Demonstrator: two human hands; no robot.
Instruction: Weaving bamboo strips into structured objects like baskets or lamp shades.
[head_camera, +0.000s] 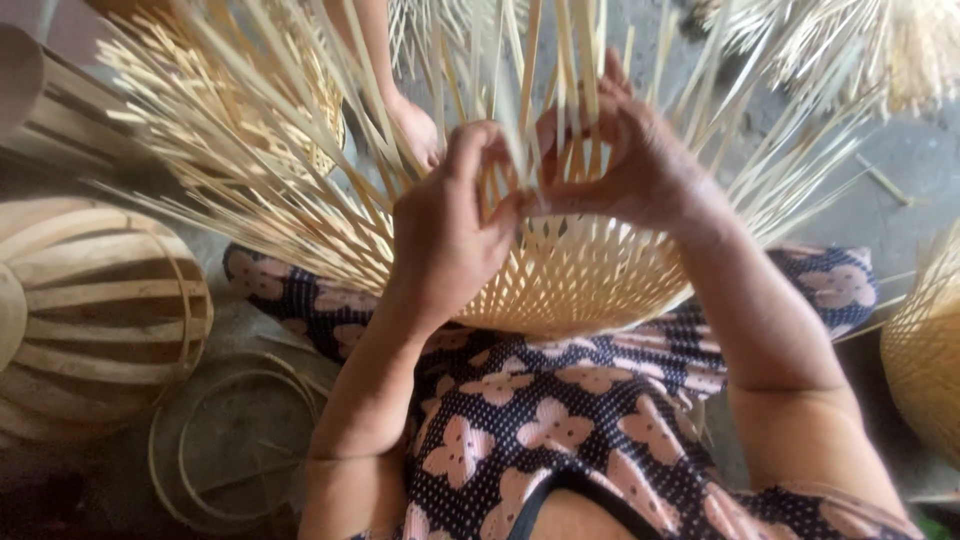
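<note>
Left hand (445, 235) and right hand (620, 165) raised together, fingers pinching strips of half-woven bamboo basket (570, 280)

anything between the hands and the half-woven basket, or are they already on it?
Nothing visible in the way. Left hand and right hand are already on the half-woven bamboo basket, fingers gripping its loose upright strips at the woven edge.

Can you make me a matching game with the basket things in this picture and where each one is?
Things:
1. woven basket
2. left hand
3. slatted frame
4. bamboo rings

Places:
A. lying flat on the ground
B. on the person's lap
C. at the far left, rounded, with gaps between slats
D. gripping the loose strips with the right hand

Pairs: 1-B, 2-D, 3-C, 4-A
</note>
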